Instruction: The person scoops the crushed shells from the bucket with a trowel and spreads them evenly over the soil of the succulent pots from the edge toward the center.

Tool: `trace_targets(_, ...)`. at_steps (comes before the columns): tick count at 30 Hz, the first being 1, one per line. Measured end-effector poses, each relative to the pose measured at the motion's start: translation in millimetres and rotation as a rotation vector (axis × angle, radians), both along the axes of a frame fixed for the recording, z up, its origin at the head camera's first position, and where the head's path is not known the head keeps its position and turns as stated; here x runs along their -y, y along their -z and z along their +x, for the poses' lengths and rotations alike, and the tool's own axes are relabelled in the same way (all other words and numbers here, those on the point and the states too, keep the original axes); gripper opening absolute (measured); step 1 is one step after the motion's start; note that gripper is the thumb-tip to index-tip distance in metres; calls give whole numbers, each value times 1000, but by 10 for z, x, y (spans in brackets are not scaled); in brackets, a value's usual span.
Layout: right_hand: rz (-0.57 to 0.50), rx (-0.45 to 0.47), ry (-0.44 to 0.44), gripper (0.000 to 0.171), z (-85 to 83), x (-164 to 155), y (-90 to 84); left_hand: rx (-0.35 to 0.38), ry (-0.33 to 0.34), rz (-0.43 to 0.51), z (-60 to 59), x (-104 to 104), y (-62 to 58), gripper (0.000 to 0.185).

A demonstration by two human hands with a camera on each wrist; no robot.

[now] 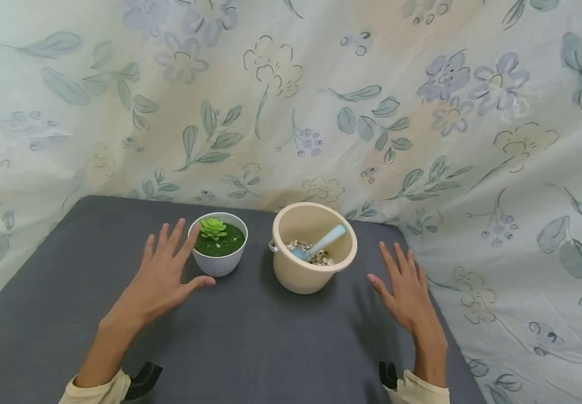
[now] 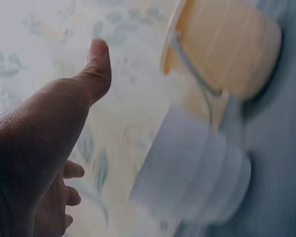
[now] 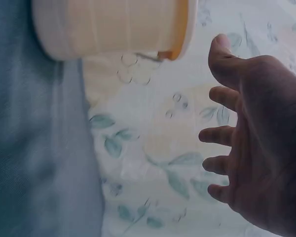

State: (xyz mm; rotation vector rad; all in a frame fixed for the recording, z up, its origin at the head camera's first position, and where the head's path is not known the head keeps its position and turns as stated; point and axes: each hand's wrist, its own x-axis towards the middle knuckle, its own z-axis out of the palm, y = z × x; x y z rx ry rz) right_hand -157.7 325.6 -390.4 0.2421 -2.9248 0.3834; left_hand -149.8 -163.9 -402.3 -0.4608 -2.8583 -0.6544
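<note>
My left hand (image 1: 161,280) is held over the table with fingers spread and nothing in it; its index fingertip overlaps the rim of a white pot (image 1: 220,265) in the head view. Inside that pot a light green succulent (image 1: 213,228) stands on a dark green surface. To its right is a cream bucket (image 1: 303,278) with pebbles (image 1: 322,258) in the bottom. A light blue scoop (image 1: 327,238) leans in the bucket, its handle toward the right rim. Right of the bucket, my right hand (image 1: 408,294) hovers with straight, spread fingers, holding nothing.
A dark grey cloth-covered table (image 1: 265,348) lies beneath everything. Behind it and along the right side hangs a pale floral curtain (image 1: 291,112). The bucket's grey handle (image 2: 192,64) hangs down its side in the left wrist view.
</note>
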Motion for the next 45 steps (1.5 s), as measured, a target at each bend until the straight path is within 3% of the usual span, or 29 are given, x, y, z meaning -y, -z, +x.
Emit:
trace_targets(7,63,-108,-114,69,-377,238,-309,-142,117,44,-201,-574,-150,98)
trace_targets(12,174,-174,-280,52,-707,553,-480,-152,168,108,-312,-951,-169,94)
trace_targets(16,262,-83,-407,43,-919,787,-514,-116,184,142,-379,-1225,-115,92)
trace_targets(20,327,53,-451,37,-1060,972,-481,-106,186,134,-425,-1400,-63,94)
trace_targets(23,358,151,-435,33,-1132,1053,-454,-119,179,133,-436,-1467,-30,93)
trace_targets(27,397,203,-437,25,-1201,1113,-404,-150,160,133,-432,-1491,11,87)
trace_targets(37,397,124,-414,10,-1150,1038,-333,-191,179,178,-444,-1566,76,83)
trace_targets(45,394,54,-388,10,-1067,1002,-457,-123,152,220,-420,-1503,69,85)
